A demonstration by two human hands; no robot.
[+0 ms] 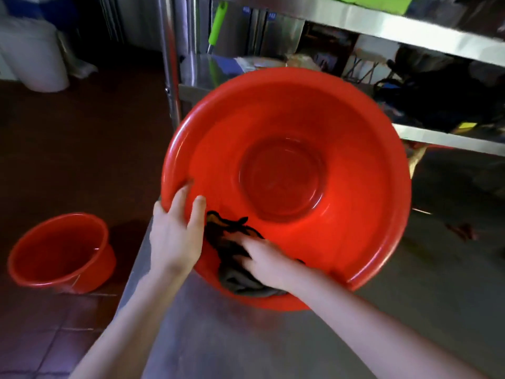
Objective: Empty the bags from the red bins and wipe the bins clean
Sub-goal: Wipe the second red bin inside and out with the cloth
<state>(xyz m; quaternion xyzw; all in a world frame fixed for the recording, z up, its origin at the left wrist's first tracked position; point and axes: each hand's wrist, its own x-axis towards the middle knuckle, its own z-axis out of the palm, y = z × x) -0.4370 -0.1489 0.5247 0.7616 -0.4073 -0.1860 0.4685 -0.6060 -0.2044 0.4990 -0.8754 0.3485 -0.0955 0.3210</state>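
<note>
1. Head view, bin in work. A large red basin (287,187) rests on the steel table (246,337), tilted so its open mouth faces the person. No bag visible inside; the round floor of the basin is bare and glossy.

2. Head view, hands. Left hand (175,236) grips the near-left rim, fingers curled over the lip and onto the inner wall: it steadies. Right hand (262,258) lies inside the basin, pressed down on a dark cloth (235,266) against the near wall. It is motion-blurred, so I cannot tell whether its fingers close on the cloth or only lie flat on it.

3. Head view, key relation. The unwiped expanse (floor and far wall) lies up and away from the right hand, toward the shelving. The right hand, with the cloth, is the nearer working hand. Judgement: the next stroke should sweep away from the body while the left holds the rim.

4. Head view, counts. Red bins: two, the basin and a smaller red bucket (61,253) on the tiled floor at left, well apart. Cloths: one. Bags: none seen. A sliver of red under the right-hand shelf is too small to identify.
</note>
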